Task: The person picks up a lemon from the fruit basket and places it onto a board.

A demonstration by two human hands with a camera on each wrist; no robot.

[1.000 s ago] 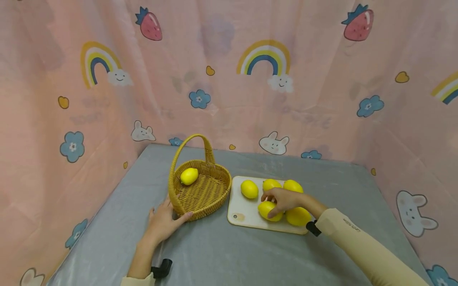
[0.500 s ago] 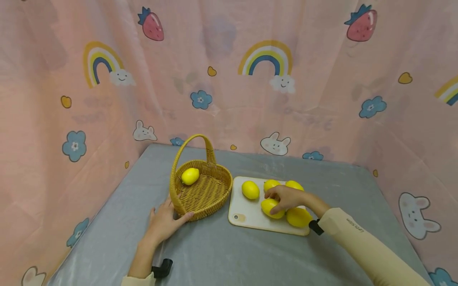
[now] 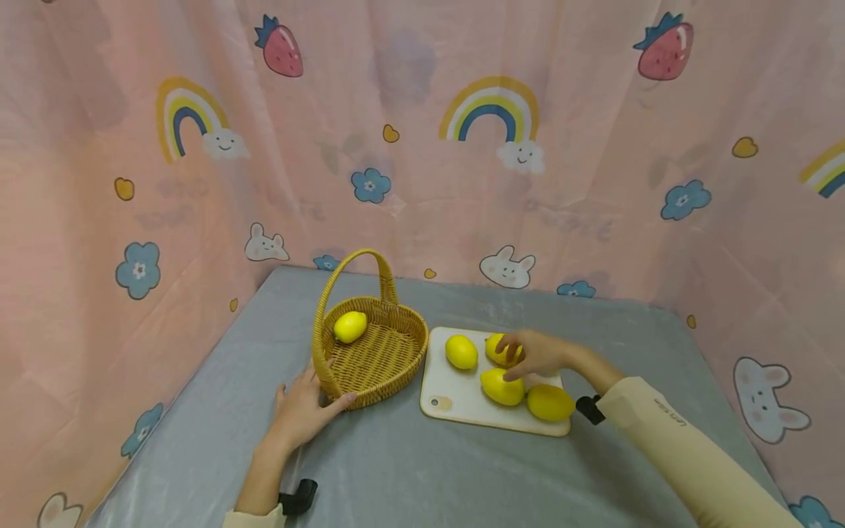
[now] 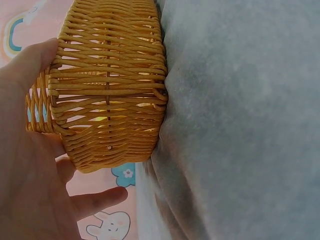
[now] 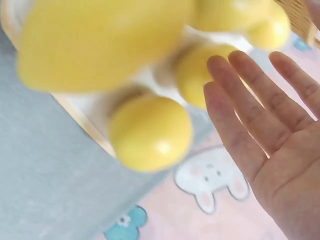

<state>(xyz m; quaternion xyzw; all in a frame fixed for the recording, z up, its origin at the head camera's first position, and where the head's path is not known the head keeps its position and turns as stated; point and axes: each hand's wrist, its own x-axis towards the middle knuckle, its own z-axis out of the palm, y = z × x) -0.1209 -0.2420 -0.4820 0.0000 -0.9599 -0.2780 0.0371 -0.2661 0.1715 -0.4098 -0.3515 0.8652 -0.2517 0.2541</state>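
Note:
My left hand (image 3: 306,407) rests spread against the near left side of the wicker basket (image 3: 379,356). In the left wrist view its thumb touches the rim, with the other fingers on the far side of the handle's base. One lemon (image 3: 350,327) lies inside the basket. My right hand (image 3: 538,355) hovers over the white cutting board (image 3: 455,400), fingers apart and nothing held. Its fingertips overlap the back-middle lemon (image 3: 495,346) and the top of the front-middle lemon (image 3: 503,389). Another lemon (image 3: 551,402) lies at the board's front right; the hand hides the back-right corner.
A further lemon (image 3: 461,352) lies at the board's left, beside the basket. The grey table covering (image 3: 396,469) has a wrinkle near the basket. A pink patterned curtain (image 3: 436,198) encloses the back and sides.
My right hand has let go of the front-middle lemon and moved up and back over the board. That lemon shifted slightly rightward. The left hand and basket stay in place.

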